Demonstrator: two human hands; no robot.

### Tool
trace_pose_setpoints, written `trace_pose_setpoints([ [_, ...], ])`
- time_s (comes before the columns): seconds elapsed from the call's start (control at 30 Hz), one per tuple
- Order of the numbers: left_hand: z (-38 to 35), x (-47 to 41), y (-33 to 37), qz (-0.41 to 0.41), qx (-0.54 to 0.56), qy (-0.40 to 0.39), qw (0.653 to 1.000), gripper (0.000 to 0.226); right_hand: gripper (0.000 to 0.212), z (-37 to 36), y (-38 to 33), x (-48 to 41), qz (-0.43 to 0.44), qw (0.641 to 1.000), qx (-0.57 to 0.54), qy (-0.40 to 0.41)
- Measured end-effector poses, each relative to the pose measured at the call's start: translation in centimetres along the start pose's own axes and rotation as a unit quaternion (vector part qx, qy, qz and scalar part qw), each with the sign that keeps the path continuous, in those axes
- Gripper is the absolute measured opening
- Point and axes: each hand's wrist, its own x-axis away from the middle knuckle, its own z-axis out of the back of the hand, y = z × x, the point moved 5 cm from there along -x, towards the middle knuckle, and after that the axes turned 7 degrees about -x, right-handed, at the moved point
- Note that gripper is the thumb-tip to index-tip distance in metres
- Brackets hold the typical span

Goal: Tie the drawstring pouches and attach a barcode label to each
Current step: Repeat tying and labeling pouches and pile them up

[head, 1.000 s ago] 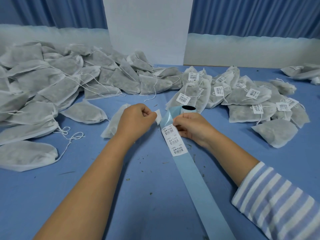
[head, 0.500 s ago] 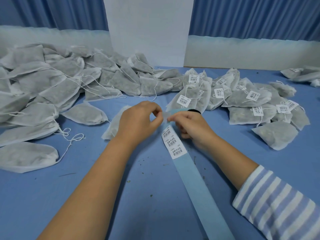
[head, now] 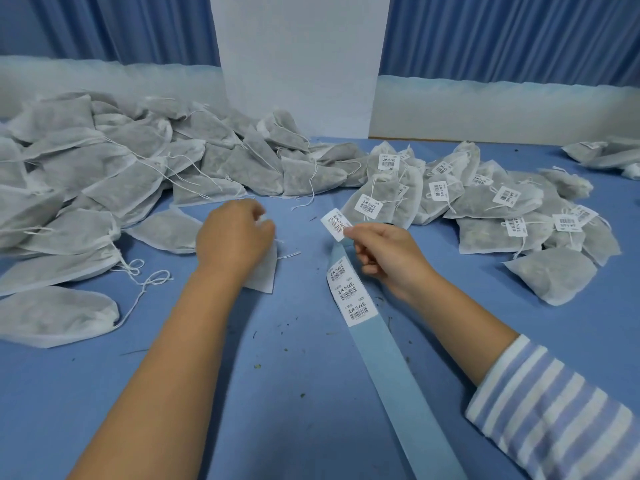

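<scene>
My right hand (head: pixel 388 261) pinches a peeled white barcode label (head: pixel 336 224) between thumb and forefinger, held just above the table. Below it lies the blue backing strip (head: pixel 391 368), with three labels (head: pixel 351 294) still stuck on its far end. My left hand (head: pixel 235 237) sits on a flat grey pouch (head: pixel 265 277), its fingers curled over the pouch's upper part and blurred. A bit of drawstring (head: pixel 288 254) pokes out to the right of that hand.
A large heap of unlabelled pouches (head: pixel 104 178) with loose strings fills the left and back. Labelled pouches (head: pixel 485 209) are piled on the right. Small crumbs dot the blue table (head: pixel 277 393). A white panel and blue curtains stand behind.
The two hands, together at the strip's end, have parted. My right hand lifted a label free of the strip. My left hand moved left and down onto the pouch.
</scene>
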Motion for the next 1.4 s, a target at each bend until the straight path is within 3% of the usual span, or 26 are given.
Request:
trace_pose_setpoints([
  [0.1,-1.0,-0.5,-2.6,0.083,-0.065,-0.095,0.990,0.037,0.009,-0.4,0.2,0.1,0.005,0.999,0.025,-0.025],
  [0.27,-1.9,-0.4,-2.3,0.130,0.023,-0.183,0.974,0.063,0.007,-1.0,0.2,0.5,0.008,0.998,0.036,-0.047],
  [0.4,-1.2,-0.3,-2.5,0.155,0.114,-0.203,0.960,0.030,0.008,-1.0,-0.2,0.6,0.019,0.998,0.030,-0.055],
  [0.57,-1.1,0.9,-1.0,0.145,0.292,-0.254,0.910,0.048,0.015,-1.1,-0.4,0.8,0.032,0.998,0.031,-0.048],
  [0.67,-0.9,1.2,1.0,0.111,0.412,-0.271,0.863,0.029,0.023,-0.8,-0.9,0.6,0.058,0.998,0.014,-0.015],
  [0.8,-1.0,1.4,2.4,0.104,0.471,-0.244,0.841,0.026,0.030,-0.3,-1.5,0.7,0.079,0.996,-0.048,0.015],
  [0.93,-1.7,1.5,2.7,0.131,0.510,-0.221,0.821,0.019,0.002,-0.1,-1.8,0.9,0.097,0.992,-0.077,0.035],
  [1.03,-2.1,1.4,2.6,0.136,0.512,-0.225,0.818,0.017,0.006,0.2,-2.3,0.9,0.127,0.988,-0.074,0.044],
  [1.2,-2.9,1.8,3.5,0.118,0.468,-0.255,0.838,0.022,0.038,0.0,-2.9,1.1,0.188,0.982,-0.022,0.025],
  [1.4,-3.6,2.5,4.5,0.107,0.455,-0.279,0.839,0.031,0.043,-1.0,-2.3,1.5,0.216,0.975,0.049,-0.024],
])
